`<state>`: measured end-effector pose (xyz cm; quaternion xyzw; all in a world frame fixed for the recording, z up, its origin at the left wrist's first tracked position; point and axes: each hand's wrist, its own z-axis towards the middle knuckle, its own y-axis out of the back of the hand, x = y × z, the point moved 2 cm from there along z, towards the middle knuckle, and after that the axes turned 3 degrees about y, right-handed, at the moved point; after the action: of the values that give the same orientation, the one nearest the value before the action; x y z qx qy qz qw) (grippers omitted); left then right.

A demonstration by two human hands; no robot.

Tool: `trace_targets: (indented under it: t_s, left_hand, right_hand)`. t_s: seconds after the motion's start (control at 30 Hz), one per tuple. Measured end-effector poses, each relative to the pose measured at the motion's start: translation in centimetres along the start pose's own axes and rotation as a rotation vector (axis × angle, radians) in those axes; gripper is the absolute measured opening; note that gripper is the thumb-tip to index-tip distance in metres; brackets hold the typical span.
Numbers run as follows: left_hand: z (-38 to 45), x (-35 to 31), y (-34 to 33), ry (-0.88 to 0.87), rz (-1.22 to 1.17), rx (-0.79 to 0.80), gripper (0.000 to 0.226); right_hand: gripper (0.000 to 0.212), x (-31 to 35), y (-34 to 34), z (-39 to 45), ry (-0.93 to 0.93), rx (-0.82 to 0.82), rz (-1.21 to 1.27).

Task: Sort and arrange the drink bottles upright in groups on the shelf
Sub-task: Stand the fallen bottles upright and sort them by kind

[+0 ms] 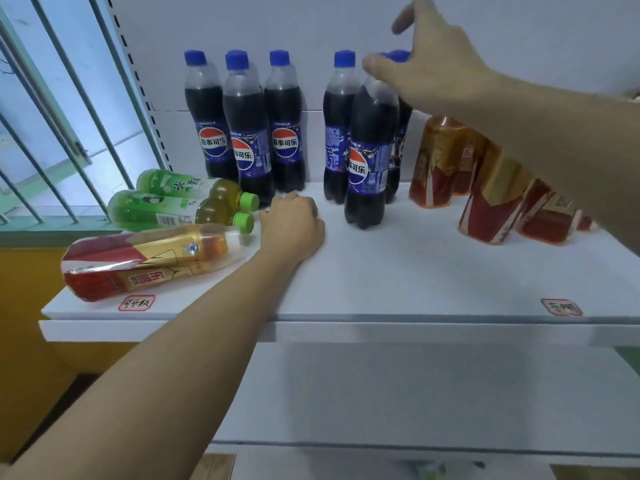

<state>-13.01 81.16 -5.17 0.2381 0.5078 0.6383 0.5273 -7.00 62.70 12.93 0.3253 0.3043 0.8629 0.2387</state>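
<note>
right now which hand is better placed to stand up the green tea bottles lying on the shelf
Left, probably. The left hand rests on the shelf right beside the caps of the two lying green tea bottles. The right hand is up at the cap of a cola bottle, farther away.

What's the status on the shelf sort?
Right hand over front cola bottle, grip unclear. Left hand fisted on shelf, empty. Two green tea bottles and one red-gold bottle lying down.
</note>
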Motion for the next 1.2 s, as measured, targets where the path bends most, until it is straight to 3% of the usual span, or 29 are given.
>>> trace_targets:
  t_s: [0.1, 0.23, 0.27, 0.33, 0.43, 0.57, 0.63, 0.7, 0.83, 0.93, 1.07, 1.2]
  left_hand:
    - [-0.2, -0.1, 1.5, -0.103, 0.065, 0.122, 0.034]
    - [-0.6, 0.9, 7.2, -0.232, -0.010, 0.430, 0.026]
    - [-0.9, 1.4, 9.0, -0.270, -0.025, 0.398, 0.026]
    - [-1.8, 3.0, 12.5, -0.338, -0.031, 0.182, 0.026]
    - [-3.2, 7.6, 16.2, -0.279, -0.147, 0.018, 0.024]
    - [-4.9, 16.2, 17.6, -0.083, -0.169, -0.079, 0.022]
    - [-6.0, 20.4, 17.3, 0.057, -0.205, -0.243, 0.023]
    - [-7.1, 23.7, 16.0, 0.250, -0.261, -0.295, 0.026]
    - [-8.1, 28.2, 9.9, 0.595, -0.457, 0.088, 0.032]
    - [-7.5, 28.9, 8.4, 0.598, -0.636, 0.252, 0.043]
    - [-7.1, 28.5, 8.8, 0.529, -0.589, 0.405, 0.049]
    - [-6.7, 28.3, 8.9, 0.627, -0.851, 0.541, 0.040]
  right_hand:
    - [0.042, 0.3, -0.4, -3.1, 0.140, -0.218, 0.106]
    - [0.021, 1.7, -3.3, -7.4, 0.146, -0.205, 0.276]
    - [0.017, 2.3, -4.4, -8.4, 0.126, -0.175, 0.312]
    - [0.015, 3.7, -6.9, -9.7, 0.081, -0.082, 0.366]
    - [0.014, 6.5, -10.8, -10.4, 0.060, 0.143, 0.376]
    - [0.027, 10.2, -14.7, -10.8, 0.100, 0.430, 0.279]
    - [0.038, 11.1, -16.1, -11.1, 0.021, 0.475, 0.246]
    - [0.044, 11.2, -17.2, -11.4, -0.074, 0.488, 0.242]
    - [0.044, 12.0, -17.7, -11.7, -0.107, 0.475, 0.123]
    - [0.044, 12.4, -17.5, -12.1, -0.132, 0.477, 0.096]
    - [0.046, 13.0, -18.2, -13.4, -0.255, 0.475, 0.142]
    - [0.038, 13.6, -18.7, -13.4, -0.400, 0.386, 0.248]
